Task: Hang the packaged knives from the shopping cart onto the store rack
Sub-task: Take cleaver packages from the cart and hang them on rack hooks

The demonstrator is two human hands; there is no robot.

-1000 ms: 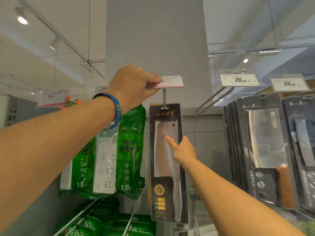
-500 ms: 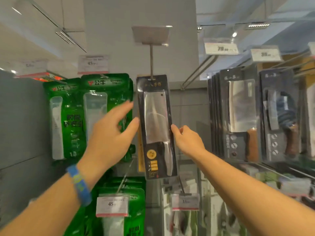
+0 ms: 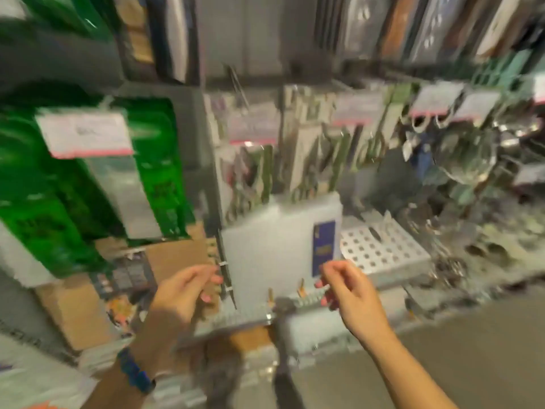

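Observation:
The view is blurred and points down at the lower part of the store rack point(image 3: 283, 84). My left hand point(image 3: 188, 290), with a blue wristband, and my right hand point(image 3: 345, 287) hang low in front of the bottom shelf, fingers loosely curled, holding nothing. Dark packages point(image 3: 395, 28) that look like the packaged knives show only as blurred lower ends along the top edge, far above both hands. The shopping cart is out of sight.
Green packaged goods point(image 3: 156, 178) with a white price tag point(image 3: 85, 134) hang at the left. A white plastic box point(image 3: 274, 249) and a perforated white tray point(image 3: 383, 249) sit on the bottom shelf. Metal utensils point(image 3: 469, 160) hang at the right. Cardboard boxes point(image 3: 76, 314) lie lower left.
The camera has swung down from the upper hooks to the bottom shelf. Both hands have left the hanging knife package and dropped low, holding nothing.

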